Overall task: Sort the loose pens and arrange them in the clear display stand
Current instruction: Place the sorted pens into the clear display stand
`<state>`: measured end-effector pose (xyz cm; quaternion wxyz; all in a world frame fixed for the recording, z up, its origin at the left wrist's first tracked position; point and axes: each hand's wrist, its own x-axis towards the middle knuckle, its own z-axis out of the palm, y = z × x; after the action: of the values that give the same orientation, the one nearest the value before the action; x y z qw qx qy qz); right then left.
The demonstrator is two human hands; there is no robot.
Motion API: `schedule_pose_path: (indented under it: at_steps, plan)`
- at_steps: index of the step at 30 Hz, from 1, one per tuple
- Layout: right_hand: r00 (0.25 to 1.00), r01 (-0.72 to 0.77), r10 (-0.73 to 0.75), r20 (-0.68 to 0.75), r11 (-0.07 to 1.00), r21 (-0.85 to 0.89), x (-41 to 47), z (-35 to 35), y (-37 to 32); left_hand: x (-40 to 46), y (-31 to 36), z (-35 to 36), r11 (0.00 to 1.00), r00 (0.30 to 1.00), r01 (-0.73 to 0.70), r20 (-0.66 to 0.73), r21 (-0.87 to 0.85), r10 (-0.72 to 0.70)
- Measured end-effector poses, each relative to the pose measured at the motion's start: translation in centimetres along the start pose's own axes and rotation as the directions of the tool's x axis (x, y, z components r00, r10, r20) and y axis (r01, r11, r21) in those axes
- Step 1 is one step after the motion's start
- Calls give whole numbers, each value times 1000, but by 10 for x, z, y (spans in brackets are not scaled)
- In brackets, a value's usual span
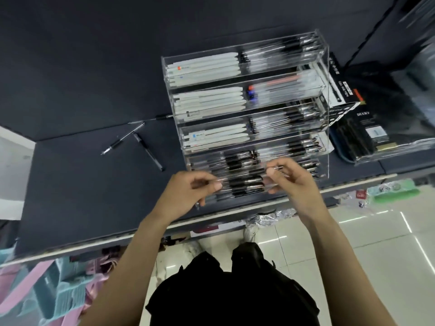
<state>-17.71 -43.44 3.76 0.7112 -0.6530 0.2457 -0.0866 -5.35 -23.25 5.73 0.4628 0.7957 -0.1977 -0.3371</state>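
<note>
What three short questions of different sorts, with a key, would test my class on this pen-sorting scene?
1. True or false: both hands work at the nearest tier of the clear display stand.
2. Which lies on the dark mat left of the stand? A) scissors B) loose pens C) a stapler
3. Fill in: the upper tiers hold ____ pens on their left side.

Key
1. True. The left hand and right hand pinch pens over the front tier.
2. B. The loose pens lie apart from the stand.
3. White; see the white pens.
</note>
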Motion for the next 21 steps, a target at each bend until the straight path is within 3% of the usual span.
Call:
schedule_pose_path:
  at_steps: [3,5,8,11,13,16,19,21]
  plan:
    - [972,25,-13,-233,999,46,-4,-15,-1,-7,-6,-11,1000,996,-3,-90,-21,1]
    - [939,79,-101,-328,994,-80,3,-18,-5,-11,-10,-21,999,985,-9,-174,-43,1]
    - [938,114,-185,-292,963,-244,23,1,-10,-16,-14,-32,998,955,-32,-295,-53,15]
    - [960,13,-82,-269,968,-250,41,30,-9,-18,-15,-36,991,913,-47,-408,-124,-7]
    - [968,-29,-64,-242,932,-361,49,41,-3,-19,-15,-35,985,897,-48,-440,-166,-30]
    - [968,60,-203,-147,758,-650,54,42,4,-20,-16,-33,980,890,-46,-454,-195,-49]
    - [897,299,-425,123,378,-876,57,34,8,-19,-17,-32,977,888,-41,-455,-208,-60]
    - [861,377,-440,255,218,-900,60,29,7,-16,-16,-31,976,890,-38,-451,-214,-65]
